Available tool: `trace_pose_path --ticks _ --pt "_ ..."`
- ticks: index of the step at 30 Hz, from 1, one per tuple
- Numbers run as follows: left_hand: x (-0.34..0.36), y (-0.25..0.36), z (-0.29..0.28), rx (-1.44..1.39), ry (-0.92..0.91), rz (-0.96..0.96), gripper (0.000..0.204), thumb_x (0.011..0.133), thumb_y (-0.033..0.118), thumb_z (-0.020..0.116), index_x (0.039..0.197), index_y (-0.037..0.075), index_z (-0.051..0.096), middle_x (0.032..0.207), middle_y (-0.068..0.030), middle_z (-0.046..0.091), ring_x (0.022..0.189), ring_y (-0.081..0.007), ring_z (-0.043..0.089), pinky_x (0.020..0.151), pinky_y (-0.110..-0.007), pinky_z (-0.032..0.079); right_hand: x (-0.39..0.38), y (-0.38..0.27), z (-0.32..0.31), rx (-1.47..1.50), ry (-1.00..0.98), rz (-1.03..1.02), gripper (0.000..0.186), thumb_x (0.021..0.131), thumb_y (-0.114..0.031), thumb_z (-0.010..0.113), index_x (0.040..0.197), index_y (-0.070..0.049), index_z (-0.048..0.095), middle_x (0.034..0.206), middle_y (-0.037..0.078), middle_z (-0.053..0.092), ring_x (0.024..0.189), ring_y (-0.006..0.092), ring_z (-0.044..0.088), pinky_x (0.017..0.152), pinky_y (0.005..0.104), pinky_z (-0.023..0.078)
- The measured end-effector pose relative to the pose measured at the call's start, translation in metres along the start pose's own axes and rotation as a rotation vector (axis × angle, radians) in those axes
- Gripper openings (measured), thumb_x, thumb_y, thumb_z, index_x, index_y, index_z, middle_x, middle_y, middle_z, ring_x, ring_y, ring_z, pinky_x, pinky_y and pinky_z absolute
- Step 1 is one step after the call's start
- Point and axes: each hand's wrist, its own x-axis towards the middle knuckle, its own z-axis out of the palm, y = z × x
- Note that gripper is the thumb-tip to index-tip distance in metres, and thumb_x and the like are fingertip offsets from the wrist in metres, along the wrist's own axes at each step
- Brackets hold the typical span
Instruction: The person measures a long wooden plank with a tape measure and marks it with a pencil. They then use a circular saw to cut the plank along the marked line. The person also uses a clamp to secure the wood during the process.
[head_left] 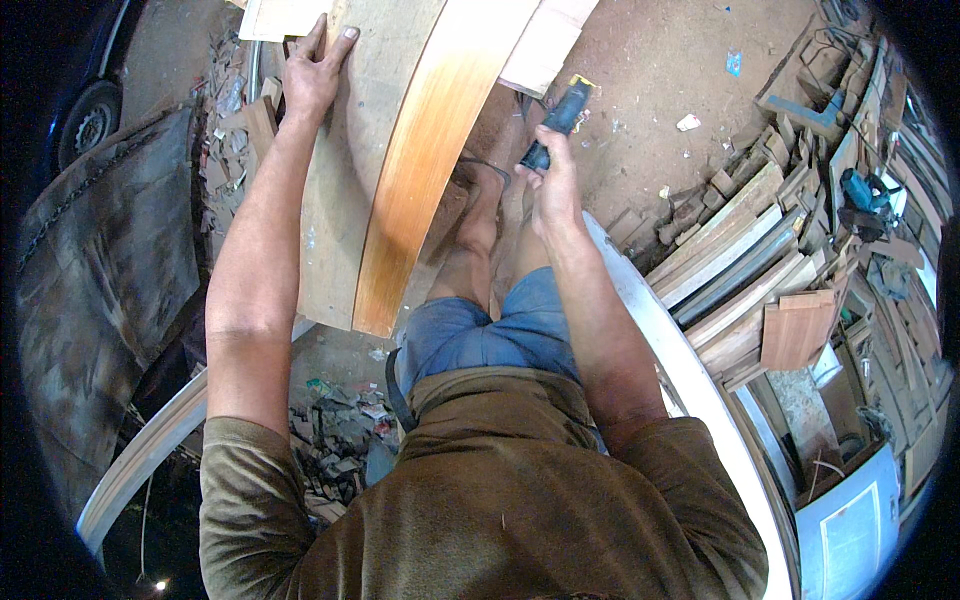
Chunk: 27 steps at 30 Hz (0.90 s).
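Note:
At upper left my left hand [310, 75] grips the edge of a pale plywood board [352, 190], thumb on its face. A curved orange-brown wood strip [410, 210] runs along the board's right side, with a pale piece [540, 50] near the top. My right hand [550, 175] is closed on a dark blue handheld tool [565, 115] with a yellow end, held right of the strip, above my legs and a dusty patch of ground.
Stacked timber offcuts [740, 250] fill the right, with a teal power tool [865, 195] and a pale blue panel [845, 525]. A long white curved piece [705, 420] passes beside my right arm. A dark sheet [110, 260] and wheel [90, 130] are at left, debris [335, 430] below.

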Motion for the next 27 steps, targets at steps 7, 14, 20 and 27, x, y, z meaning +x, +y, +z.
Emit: trace_pose_path --ticks 7,14,20,27 --pt "-0.001 0.001 -0.001 0.059 -0.009 -0.013 0.080 0.086 0.059 0.076 0.148 0.012 0.055 0.138 -0.0225 0.063 0.127 -0.0293 0.061 0.109 -0.037 0.045 -0.002 0.004 0.003 0.030 0.012 -0.003 0.046 0.090 -0.037 0.071 0.124 -0.010 0.058 0.109 0.005 0.054 0.102 0.0218 0.053 0.089 0.0413 0.048" --pt "-0.006 0.006 -0.001 0.024 -0.026 -0.036 0.085 0.084 0.067 0.073 0.151 0.018 0.052 0.140 -0.0247 0.060 0.129 -0.0330 0.060 0.110 -0.040 0.046 -0.004 0.008 0.009 0.043 -0.025 0.002 0.050 0.089 -0.043 0.069 0.125 -0.010 0.058 0.111 0.004 0.054 0.102 0.0206 0.053 0.089 0.0407 0.047" --pt "-0.006 0.010 -0.004 0.099 -0.040 -0.053 0.086 0.084 0.069 0.071 0.151 0.019 0.052 0.141 -0.0248 0.060 0.130 -0.0347 0.059 0.111 -0.042 0.046 -0.003 0.011 0.011 0.022 -0.012 0.005 0.051 0.089 -0.043 0.070 0.125 -0.010 0.058 0.106 0.005 0.054 0.096 0.0199 0.055 0.085 0.0386 0.049" --pt "-0.004 0.010 -0.001 0.042 -0.023 -0.026 0.084 0.084 0.064 0.075 0.149 0.014 0.054 0.141 -0.0240 0.060 0.131 -0.0324 0.058 0.112 -0.040 0.044 -0.003 0.011 0.014 0.053 0.017 0.036 0.049 0.089 -0.043 0.069 0.123 -0.009 0.058 0.107 0.004 0.053 0.099 0.0175 0.052 0.083 0.0380 0.049"
